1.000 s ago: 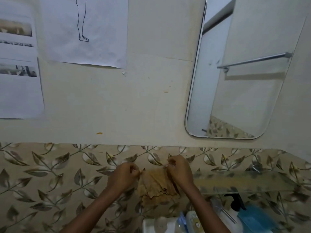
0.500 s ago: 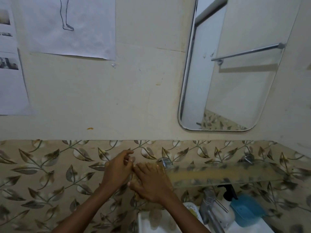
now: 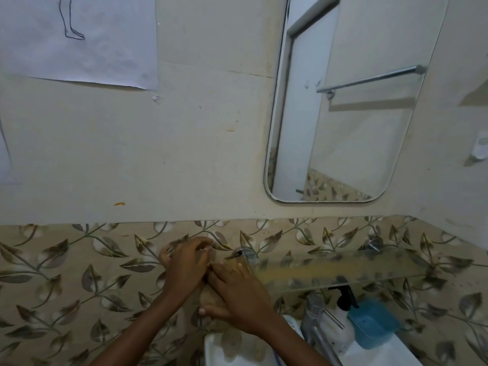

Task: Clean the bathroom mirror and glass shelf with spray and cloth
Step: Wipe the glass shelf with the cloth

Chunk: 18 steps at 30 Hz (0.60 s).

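Observation:
The rounded mirror (image 3: 340, 122) hangs on the cream wall at the upper right. Below it a dusty glass shelf (image 3: 343, 270) runs along the leaf-patterned tiles. Just left of the shelf's end, my left hand (image 3: 186, 262) and my right hand (image 3: 237, 291) are pressed together around a tan cloth (image 3: 210, 297). Only a small patch of the cloth shows between and under the hands. No spray bottle is in view.
Under the shelf stand a chrome tap (image 3: 315, 320), a white pump bottle (image 3: 340, 326) and a blue soap dish (image 3: 372, 323) on the white sink (image 3: 232, 350). Paper sheets (image 3: 79, 38) are taped to the wall at the upper left.
One second ago the cloth was held spread open between both hands. The hands have since come together and folded it up, so it is nearly hidden. The camera has shifted slightly right.

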### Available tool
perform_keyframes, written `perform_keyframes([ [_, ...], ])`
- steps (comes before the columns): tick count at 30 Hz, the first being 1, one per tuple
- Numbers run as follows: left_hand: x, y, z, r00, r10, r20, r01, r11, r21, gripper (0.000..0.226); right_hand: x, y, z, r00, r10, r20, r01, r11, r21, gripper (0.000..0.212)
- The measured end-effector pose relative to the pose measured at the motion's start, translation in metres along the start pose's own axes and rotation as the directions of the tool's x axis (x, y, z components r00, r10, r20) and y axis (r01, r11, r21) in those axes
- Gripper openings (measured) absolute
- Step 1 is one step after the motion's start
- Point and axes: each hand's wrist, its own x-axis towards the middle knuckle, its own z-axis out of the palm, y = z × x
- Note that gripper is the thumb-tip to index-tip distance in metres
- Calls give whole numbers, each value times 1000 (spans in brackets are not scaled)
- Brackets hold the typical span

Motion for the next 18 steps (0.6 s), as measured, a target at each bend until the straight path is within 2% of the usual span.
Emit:
perform_keyframes([
  [2, 0, 1, 2, 1000, 0, 28, 0, 1000, -6, 26, -12, 9, 0, 999, -23, -27, 20, 996, -85, 63],
  [4, 0, 0, 6, 999, -4, 52, 5, 1000, -16, 22, -23, 17, -1, 999, 29, 18, -26, 990, -135, 57],
  [7, 3, -7, 12, 996, 1, 86, 10, 992, -123, 23, -39, 30, -6, 998, 57, -35, -60, 991, -122, 52],
  [9, 4, -9, 16, 996, -3, 92, 15, 990, -137, 22, -48, 41, -6, 997, 70, -44, -71, 997, -38, 51],
  [12, 3, -3, 19, 996, -3, 94, 13, 995, -103, 21, -57, 59, -5, 992, 95, -79, -86, 991, 104, 66],
  [14, 1, 5, 21, 998, 17, 68, -15, 999, -33, 23, -60, 67, -8, 985, 137, -101, -125, 985, 120, 77],
  [18, -6, 17, 28, 985, 138, 100, -147, 984, 98, 38, -54, 73, -18, 959, 280, -35, -272, 949, 159, 87],
])
